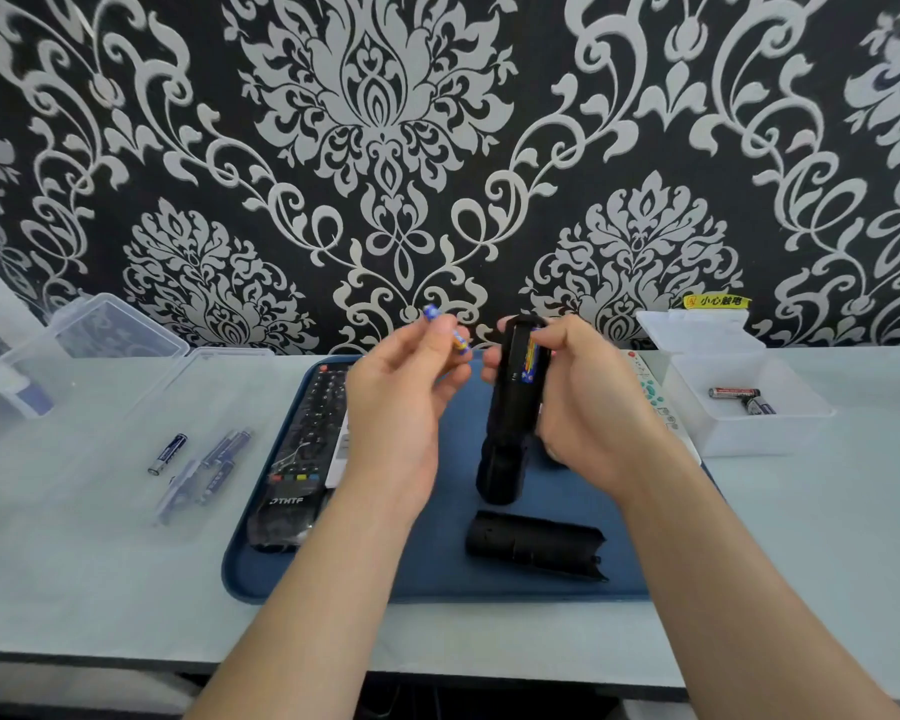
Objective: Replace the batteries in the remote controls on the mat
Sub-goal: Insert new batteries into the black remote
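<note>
Head: left hand (401, 402) pinches cylindrical battery (431, 312); right hand (588, 402) grips black remote (510, 433).

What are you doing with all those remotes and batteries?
A person is changing remote batteries. The right hand holds a black remote, back open, with one battery in its slot. The left hand pinches another battery just beside it. The remote's back cover lies on the blue mat, next to a second black remote. Loose batteries lie on the table to the left, and a clear box on the right holds two more.

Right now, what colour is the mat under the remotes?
The mat is dark blue; head view.
</note>
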The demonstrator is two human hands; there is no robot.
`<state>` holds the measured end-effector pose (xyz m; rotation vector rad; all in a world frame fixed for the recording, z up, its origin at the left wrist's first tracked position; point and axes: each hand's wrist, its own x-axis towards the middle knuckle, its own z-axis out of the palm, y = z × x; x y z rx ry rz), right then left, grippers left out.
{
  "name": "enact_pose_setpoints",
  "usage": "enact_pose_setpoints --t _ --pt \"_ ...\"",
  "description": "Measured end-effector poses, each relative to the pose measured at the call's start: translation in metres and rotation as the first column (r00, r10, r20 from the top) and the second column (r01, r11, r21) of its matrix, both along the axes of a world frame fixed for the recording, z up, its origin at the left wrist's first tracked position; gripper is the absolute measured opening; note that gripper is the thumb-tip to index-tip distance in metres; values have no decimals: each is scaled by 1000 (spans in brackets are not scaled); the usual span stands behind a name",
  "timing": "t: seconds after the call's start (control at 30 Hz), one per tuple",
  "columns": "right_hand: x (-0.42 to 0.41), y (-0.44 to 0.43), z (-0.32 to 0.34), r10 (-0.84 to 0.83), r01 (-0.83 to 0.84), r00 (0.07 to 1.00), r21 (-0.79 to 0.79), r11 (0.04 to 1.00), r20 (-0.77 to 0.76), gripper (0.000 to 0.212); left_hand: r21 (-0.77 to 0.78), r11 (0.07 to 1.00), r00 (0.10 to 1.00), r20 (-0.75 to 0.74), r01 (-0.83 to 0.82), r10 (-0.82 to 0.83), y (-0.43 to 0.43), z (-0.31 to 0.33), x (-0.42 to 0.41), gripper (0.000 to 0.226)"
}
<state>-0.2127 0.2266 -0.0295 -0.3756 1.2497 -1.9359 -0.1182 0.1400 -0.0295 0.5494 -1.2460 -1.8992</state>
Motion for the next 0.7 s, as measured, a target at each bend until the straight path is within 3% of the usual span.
enact_pose_setpoints --t 0.07,0.2,0.27,0.33,0.4,0.47,0.53,0.63,0.7 --pt "-1 -1 1 -105 107 994 -56 993 32 27 136 988 997 1 70 -71 -5 4 5 13" --pt "-4 0 2 -279 307 948 -212 928 152 28 169 973 971 152 159 -185 -9 4 10 13" --pt "-10 1 1 -323 393 909 -285 874 263 27 36 959 916 288 279 -278 -16 5 16 23" --pt "-13 2 1 -307 434 882 -362 825 357 24 -143 853 772 519 502 -367 -16 8 22 30" --pt "-9 0 1 -251 425 877 -421 801 409 23 -199 746 658 645 636 -389 -5 6 23 36" --pt "-1 -2 2 -211 352 916 -436 828 340 24 -229 810 755 557 540 -346 8 -2 12 38" --pt "6 -2 1 -222 274 959 -370 888 175 24 -231 918 878 436 324 -200 13 -7 2 37" --pt "10 1 -2 -223 200 968 -182 963 -118 21 -303 951 936 350 68 45 5 -11 -3 35" --pt "9 4 -2 -163 152 957 -64 986 -238 21 -342 940 951 292 7 99 0 -11 -1 36"
